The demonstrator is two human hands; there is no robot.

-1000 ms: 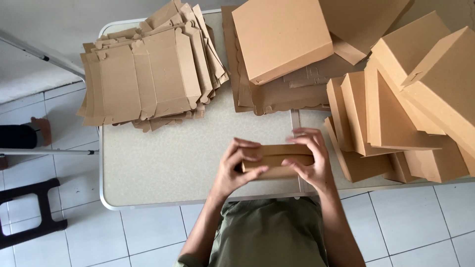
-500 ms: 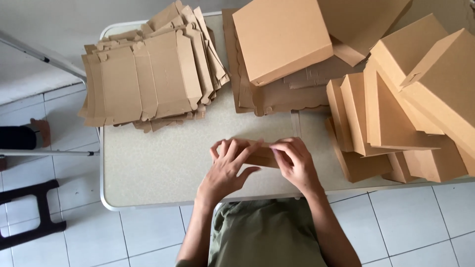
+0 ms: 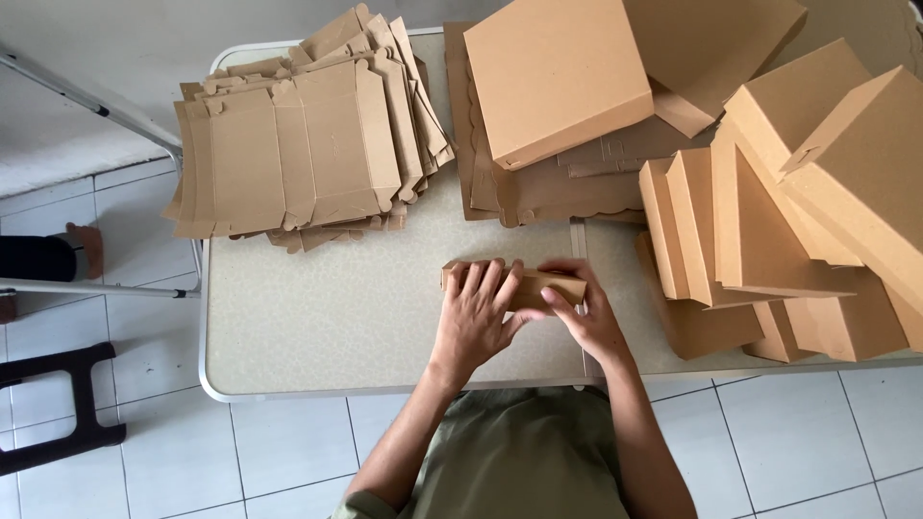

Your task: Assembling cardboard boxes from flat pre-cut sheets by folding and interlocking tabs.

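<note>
Cardboard, brown and thin, makes the small folded box (image 3: 515, 285) that lies near the middle of the speckled table (image 3: 317, 327), close to its near edge. The left hand (image 3: 475, 317) lies flat on the left part of the box, fingers spread over its top. The right hand (image 3: 588, 317) holds the right end, thumb and fingers closed on it. I judge the box light and rather stiff along its folds, but the walls would dent under a hard squeeze (it looks hollow). The surface seems dry and not slippery. Good places to hold are the two short ends or the folded edges. At the far left lies a stack of flat die-cut blanks (image 3: 298, 154), and finished boxes (image 3: 798, 211) lean together at the right.
</note>
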